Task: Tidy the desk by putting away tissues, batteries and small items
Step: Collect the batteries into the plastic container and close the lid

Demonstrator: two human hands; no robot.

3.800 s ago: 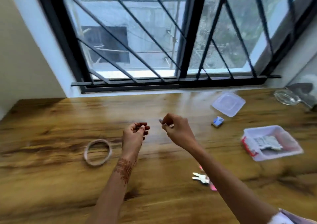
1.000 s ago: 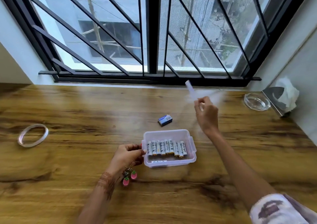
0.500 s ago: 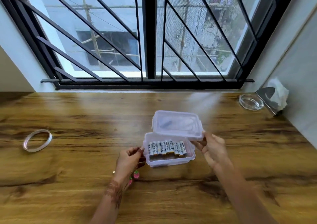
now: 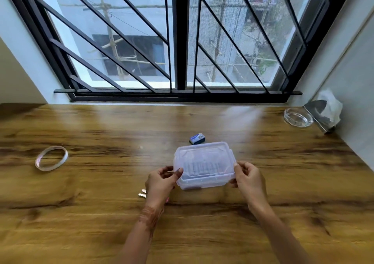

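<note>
Already your left hand (image 4: 162, 179) and right hand (image 4: 248, 179) each keep a grip on one end of the lidded battery box (image 4: 204, 164) on the surface (image 4: 101, 223), while the blue packet (image 4: 197, 138), tape ring (image 4: 51, 158) and keys (image 4: 142, 193) lie loose, not yet stowed.

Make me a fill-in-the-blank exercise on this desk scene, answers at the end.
The left hand and right hand grip a clear plastic box with its ____ on. The small box beyond it is ____ in colour. The tape ring lies far to the person's ____. The glass ashtray sits beside the ____ holder.
Missing: lid; blue; left; tissue.
</note>
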